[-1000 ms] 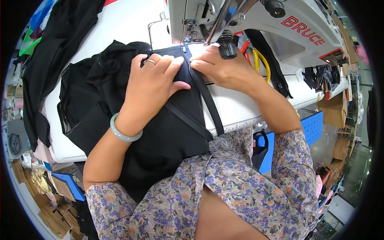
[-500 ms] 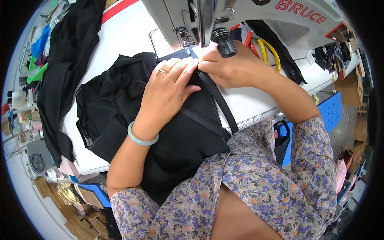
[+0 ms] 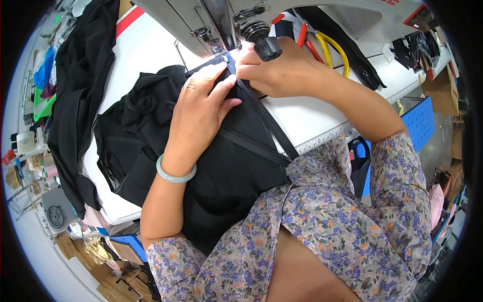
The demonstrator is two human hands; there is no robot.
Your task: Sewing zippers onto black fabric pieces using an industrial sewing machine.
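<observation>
Two bare hands are close to the sewing machine (image 3: 188, 25), just at the near side of its lit spot. The black cloth (image 3: 221, 163) has its top edge right by the machine's head; the rest comes down toward the lap, prob. so the lap takes some weight. L hand (image 3: 196, 110) is part open, palm down, tips resting on the cloth nr the machine; it grips nothing, & prob. lies so to keep the cloth flat. R hand (image 3: 282, 73) is curled, w/ tips by the machine end of a thin black strip (image 3: 274, 125), maybe to keep it straight. Can't tell if it pinches, b/c the machine's black knob (image 3: 268, 49) hides part. Red handles (image 3: 302, 34) & a yellow loop (image 3: 345, 56) lie under the machine's arm, perhaps for easy reach. A second black cloth (image 3: 80, 100) is well left of the machine, prob. out of the way.
</observation>
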